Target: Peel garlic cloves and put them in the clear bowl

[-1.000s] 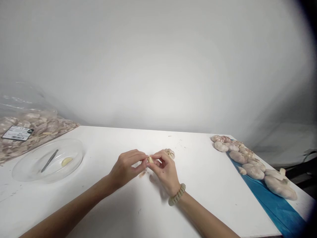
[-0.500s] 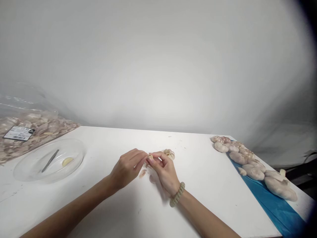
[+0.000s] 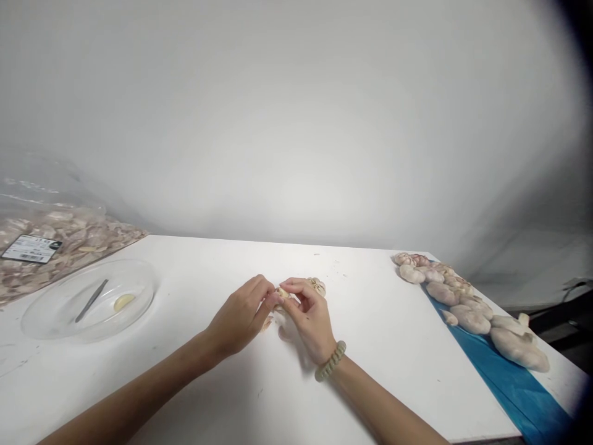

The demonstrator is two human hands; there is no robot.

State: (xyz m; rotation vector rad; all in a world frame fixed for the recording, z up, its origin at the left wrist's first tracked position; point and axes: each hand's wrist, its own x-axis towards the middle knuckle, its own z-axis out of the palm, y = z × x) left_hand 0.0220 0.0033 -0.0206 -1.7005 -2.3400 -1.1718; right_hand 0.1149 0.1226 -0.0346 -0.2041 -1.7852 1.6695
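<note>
One head-worn camera is looking forward and down over the white table [image 3: 384, 352] from its near side, facing the pale wall [image 3: 296, 123], which is filling the upper half. It is viewing the left hand [image 3: 241, 314] and right hand [image 3: 311, 318] from nearby, above and behind, and is also taking in the table's far edge in one wide sweep.

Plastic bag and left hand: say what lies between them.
The head view shows a clear bowl, holding a slim grey tool and a garlic clove, then a stretch of white table up to the left hand.
</note>
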